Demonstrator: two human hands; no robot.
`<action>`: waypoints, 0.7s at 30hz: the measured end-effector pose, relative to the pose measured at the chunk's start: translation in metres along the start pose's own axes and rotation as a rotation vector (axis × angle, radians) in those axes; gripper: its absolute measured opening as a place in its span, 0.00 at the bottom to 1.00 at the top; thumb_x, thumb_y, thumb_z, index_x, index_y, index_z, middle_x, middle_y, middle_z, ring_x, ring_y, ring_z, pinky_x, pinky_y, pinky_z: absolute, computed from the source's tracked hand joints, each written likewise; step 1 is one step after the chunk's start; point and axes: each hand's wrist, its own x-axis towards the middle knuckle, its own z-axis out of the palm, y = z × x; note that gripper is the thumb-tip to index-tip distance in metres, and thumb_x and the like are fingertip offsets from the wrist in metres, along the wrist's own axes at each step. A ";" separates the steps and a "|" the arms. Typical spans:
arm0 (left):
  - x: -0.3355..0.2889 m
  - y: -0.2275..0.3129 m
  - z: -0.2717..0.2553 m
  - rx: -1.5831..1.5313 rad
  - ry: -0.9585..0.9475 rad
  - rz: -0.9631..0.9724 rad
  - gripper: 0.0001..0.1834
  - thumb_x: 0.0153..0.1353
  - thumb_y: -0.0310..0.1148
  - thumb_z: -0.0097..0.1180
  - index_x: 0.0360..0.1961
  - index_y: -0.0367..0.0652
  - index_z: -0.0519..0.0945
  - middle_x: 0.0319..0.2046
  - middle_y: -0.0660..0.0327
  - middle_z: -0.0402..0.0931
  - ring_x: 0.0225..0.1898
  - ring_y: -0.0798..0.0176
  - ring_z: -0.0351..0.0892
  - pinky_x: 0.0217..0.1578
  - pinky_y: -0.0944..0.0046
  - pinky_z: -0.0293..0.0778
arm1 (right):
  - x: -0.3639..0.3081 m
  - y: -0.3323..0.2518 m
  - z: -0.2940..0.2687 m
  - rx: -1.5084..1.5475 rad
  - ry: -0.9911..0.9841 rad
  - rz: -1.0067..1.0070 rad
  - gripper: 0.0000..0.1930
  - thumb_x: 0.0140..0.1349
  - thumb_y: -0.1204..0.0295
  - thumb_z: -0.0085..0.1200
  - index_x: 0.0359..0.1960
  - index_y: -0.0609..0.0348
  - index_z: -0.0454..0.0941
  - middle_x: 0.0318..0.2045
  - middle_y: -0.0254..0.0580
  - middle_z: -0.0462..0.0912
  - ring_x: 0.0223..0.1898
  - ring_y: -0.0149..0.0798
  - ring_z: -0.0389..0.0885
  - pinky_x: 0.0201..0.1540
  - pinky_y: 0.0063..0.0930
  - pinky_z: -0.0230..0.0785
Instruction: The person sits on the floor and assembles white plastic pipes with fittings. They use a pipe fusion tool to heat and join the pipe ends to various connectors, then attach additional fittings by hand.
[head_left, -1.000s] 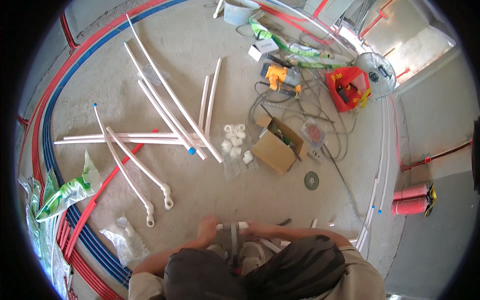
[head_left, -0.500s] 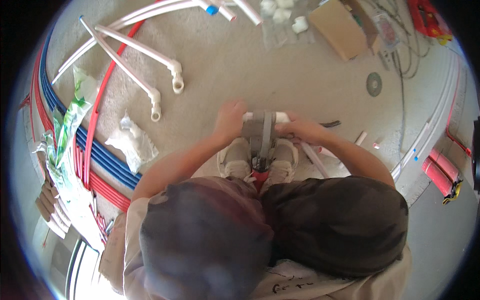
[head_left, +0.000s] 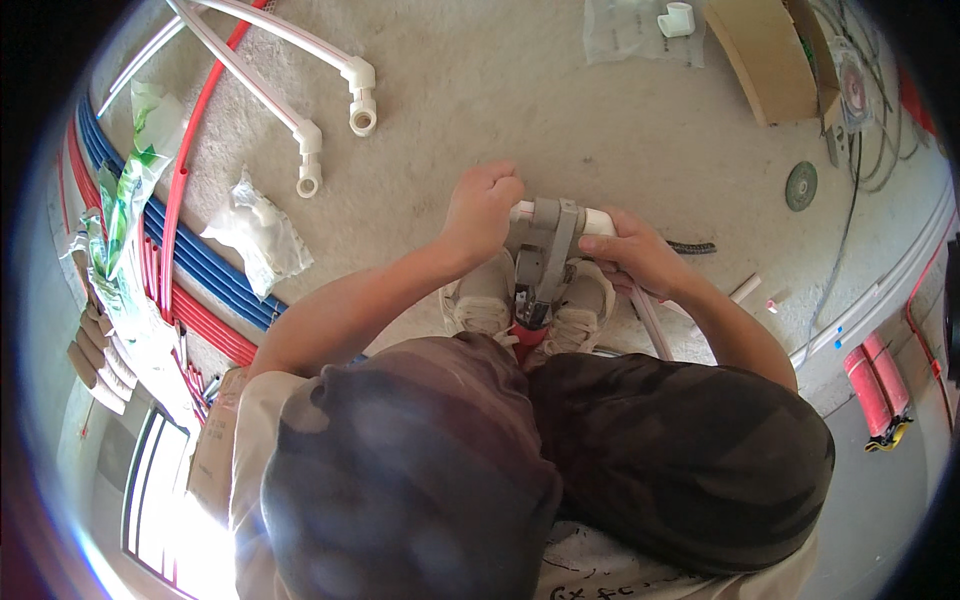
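Between my shoes (head_left: 483, 305) stands a pipe-welding iron (head_left: 556, 250), with grey round dies on both sides of a flat metal plate and a red handle (head_left: 530, 338) pointing towards me. On its left, my left hand (head_left: 480, 212) is closed around a white pipe (head_left: 522, 211) whose end meets the left die. My right hand (head_left: 637, 250) grips a white elbow fitting (head_left: 598, 222) against the right die, thumb on top. Below that hand, a white pipe (head_left: 652, 325) slants down towards my right knee; whether it joins the elbow is hidden by my fingers.
Two white pipes with elbow ends (head_left: 310, 150) lie far left, beside blue pipes (head_left: 215, 255) and red tubing (head_left: 175, 200). A plastic bag of fittings (head_left: 258, 235) is nearer. Far right are a cardboard box (head_left: 755, 60), a cutting disc (head_left: 801, 186) and a black cable (head_left: 850, 230).
The whole view has shifted, so the box and disc sit further right. Both hands keep their holds on the pipe and elbow at the iron; my left hand appears more upright.
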 end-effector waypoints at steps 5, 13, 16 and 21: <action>-0.002 0.003 0.000 -0.019 -0.031 -0.049 0.11 0.56 0.32 0.45 0.24 0.34 0.72 0.21 0.56 0.65 0.28 0.63 0.64 0.32 0.60 0.62 | 0.001 0.004 -0.002 0.051 0.022 0.030 0.16 0.70 0.59 0.59 0.40 0.59 0.71 0.21 0.27 0.67 0.17 0.25 0.65 0.18 0.25 0.59; -0.004 0.005 -0.006 -0.057 -0.077 -0.099 0.09 0.58 0.31 0.49 0.25 0.37 0.71 0.20 0.62 0.65 0.27 0.68 0.63 0.30 0.62 0.62 | -0.001 0.005 -0.005 0.039 -0.028 0.007 0.18 0.72 0.56 0.56 0.42 0.60 0.72 0.25 0.29 0.70 0.20 0.25 0.68 0.20 0.24 0.61; -0.013 0.014 -0.007 -0.115 -0.032 -0.065 0.11 0.62 0.33 0.53 0.26 0.37 0.71 0.21 0.64 0.65 0.27 0.70 0.64 0.30 0.62 0.64 | -0.004 0.008 -0.003 0.123 -0.004 -0.044 0.19 0.74 0.52 0.53 0.42 0.58 0.72 0.25 0.29 0.71 0.20 0.23 0.68 0.19 0.22 0.61; -0.018 0.013 -0.009 -0.052 -0.006 -0.071 0.15 0.66 0.36 0.56 0.26 0.37 0.72 0.21 0.65 0.67 0.29 0.72 0.67 0.31 0.62 0.66 | -0.004 0.015 0.000 0.159 0.040 -0.079 0.21 0.75 0.49 0.50 0.41 0.57 0.74 0.26 0.29 0.72 0.21 0.22 0.67 0.19 0.20 0.59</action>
